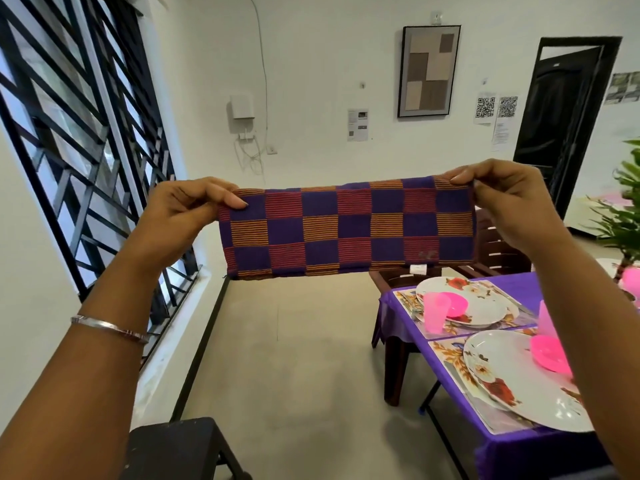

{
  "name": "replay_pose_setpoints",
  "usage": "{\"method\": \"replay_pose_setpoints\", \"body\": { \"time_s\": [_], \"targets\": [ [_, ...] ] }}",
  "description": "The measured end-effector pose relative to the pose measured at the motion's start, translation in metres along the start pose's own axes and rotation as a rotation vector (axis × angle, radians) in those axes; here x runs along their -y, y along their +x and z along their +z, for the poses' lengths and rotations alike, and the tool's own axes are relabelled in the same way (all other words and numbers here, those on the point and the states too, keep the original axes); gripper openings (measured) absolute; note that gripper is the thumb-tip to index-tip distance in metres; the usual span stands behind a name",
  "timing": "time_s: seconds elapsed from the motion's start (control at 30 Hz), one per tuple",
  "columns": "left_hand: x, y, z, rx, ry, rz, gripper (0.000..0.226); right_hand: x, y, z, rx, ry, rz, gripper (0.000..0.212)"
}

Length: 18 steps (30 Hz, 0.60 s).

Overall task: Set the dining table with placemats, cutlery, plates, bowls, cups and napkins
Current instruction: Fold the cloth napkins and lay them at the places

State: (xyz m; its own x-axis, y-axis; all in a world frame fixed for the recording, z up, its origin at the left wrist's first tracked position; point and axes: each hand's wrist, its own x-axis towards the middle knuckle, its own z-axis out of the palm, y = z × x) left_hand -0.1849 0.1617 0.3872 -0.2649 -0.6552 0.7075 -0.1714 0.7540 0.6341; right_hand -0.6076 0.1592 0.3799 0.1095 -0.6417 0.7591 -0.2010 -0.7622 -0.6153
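A purple, red and orange checkered napkin (349, 226), folded into a long strip, hangs stretched in the air in front of me. My left hand (183, 216) pinches its upper left corner and my right hand (505, 199) pinches its upper right corner. To the lower right stands the table with a purple cloth (519, 448). On it lie floral placemats (446, 355), a near white flowered plate (512, 379) with a pink bowl (549, 353), and a far plate (481, 306) with a pink bowl and pink cup (434, 315).
A brown chair (491, 251) stands at the table's far end. A dark stool (180, 448) is by my left arm. A barred window (79, 133) lines the left wall, a green plant (623, 216) stands at right, and bare floor (294, 358) lies ahead.
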Motion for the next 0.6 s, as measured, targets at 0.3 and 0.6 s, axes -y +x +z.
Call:
{"method": "replay_pose_setpoints", "body": {
  "time_s": [0.3,0.6],
  "targets": [
    [0.01,0.01,0.016,-0.042,-0.116,-0.095,0.022,-0.006,-0.005,0.01,-0.034,-0.139,0.13,0.023],
    [-0.011,0.032,0.038,-0.009,0.196,-0.046,0.058,-0.026,-0.019,0.028,0.312,-0.461,0.29,0.037]
  ]
}}
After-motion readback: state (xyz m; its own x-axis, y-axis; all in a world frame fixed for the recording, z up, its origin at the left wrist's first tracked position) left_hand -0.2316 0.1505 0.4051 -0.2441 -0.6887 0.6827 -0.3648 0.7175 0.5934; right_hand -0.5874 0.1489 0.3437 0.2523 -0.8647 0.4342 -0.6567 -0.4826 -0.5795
